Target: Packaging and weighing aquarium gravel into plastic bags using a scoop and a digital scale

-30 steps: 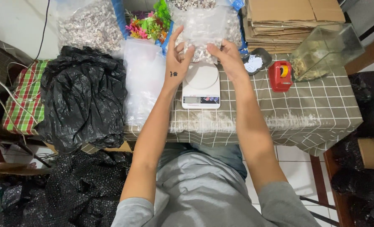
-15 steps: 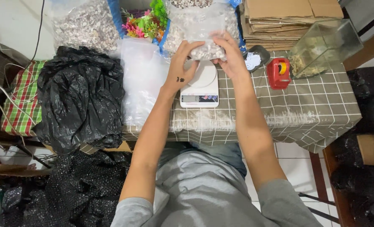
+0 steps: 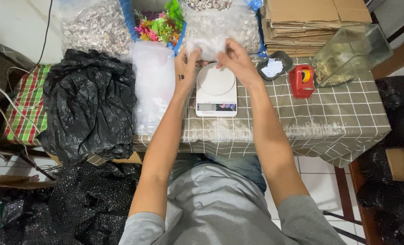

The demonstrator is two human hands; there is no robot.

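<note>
Two hands, left hand (image 3: 187, 68) and right hand (image 3: 235, 59), grip a clear plastic bag of small pebbles (image 3: 220, 29) at 12 o'clock above the white kitchen scale (image 3: 216, 89); lowering it gently seems next.

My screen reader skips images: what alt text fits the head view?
Both hands, left hand and right hand, grip a clear bag of pebbles just above a white scale on a checked table. A black bag lies to the left, a red tape dispenser to the right.
</note>
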